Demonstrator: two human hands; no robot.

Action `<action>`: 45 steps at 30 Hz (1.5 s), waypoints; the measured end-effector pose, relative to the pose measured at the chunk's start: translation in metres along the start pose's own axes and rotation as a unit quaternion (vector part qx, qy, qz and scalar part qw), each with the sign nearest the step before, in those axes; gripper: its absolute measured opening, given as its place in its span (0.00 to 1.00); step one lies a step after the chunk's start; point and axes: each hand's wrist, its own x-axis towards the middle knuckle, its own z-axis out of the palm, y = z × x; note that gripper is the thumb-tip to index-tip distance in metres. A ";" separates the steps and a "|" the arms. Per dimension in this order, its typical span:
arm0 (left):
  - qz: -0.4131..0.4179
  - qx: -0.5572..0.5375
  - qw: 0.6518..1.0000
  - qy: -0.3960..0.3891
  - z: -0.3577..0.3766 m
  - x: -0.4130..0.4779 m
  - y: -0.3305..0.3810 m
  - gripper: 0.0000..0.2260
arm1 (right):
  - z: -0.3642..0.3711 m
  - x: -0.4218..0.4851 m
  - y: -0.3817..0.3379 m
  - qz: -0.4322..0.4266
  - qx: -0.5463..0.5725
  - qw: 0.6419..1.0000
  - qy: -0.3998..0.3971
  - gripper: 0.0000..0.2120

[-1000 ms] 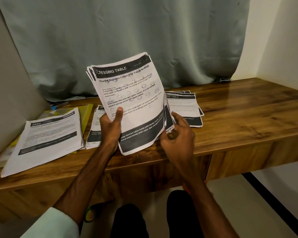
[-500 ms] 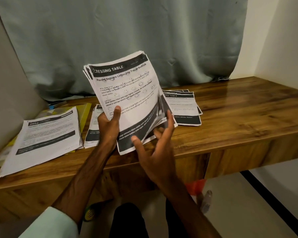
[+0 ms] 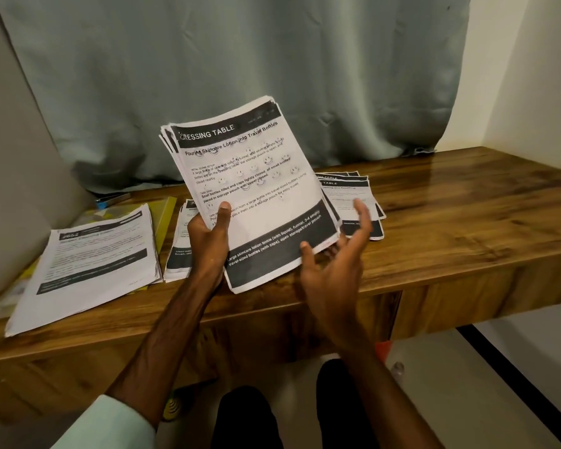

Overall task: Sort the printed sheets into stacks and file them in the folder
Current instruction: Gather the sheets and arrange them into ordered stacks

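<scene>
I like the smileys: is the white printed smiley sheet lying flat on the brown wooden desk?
No, the left hand grips the white printed smiley sheet, raised above the brown wooden desk.

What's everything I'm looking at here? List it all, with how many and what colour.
held bundle of sheets: one, white with black bands, raised over the table
left stack: one, white and black, on the folder
middle stack: one, white and black, behind the left hand
right stack: one, white and black, behind the bundle
folder: one, yellow, under the left stack
table: one, brown wood
curtain: one, grey-green, behind the table
left hand: grips the bundle's lower left
right hand: fingers spread, at the bundle's lower right corner
</scene>
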 end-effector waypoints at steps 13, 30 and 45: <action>0.046 -0.013 0.989 -0.139 0.041 -0.007 0.066 0.04 | -0.033 0.130 -0.029 0.108 0.078 0.979 -0.156 0.13; 0.081 -0.010 0.990 -0.118 0.078 0.017 0.121 0.07 | -0.029 0.156 -0.062 0.029 0.083 0.992 -0.092 0.08; 0.093 0.036 0.995 0.009 0.098 0.039 0.151 0.18 | -0.006 0.199 -0.102 0.015 0.050 0.999 0.015 0.19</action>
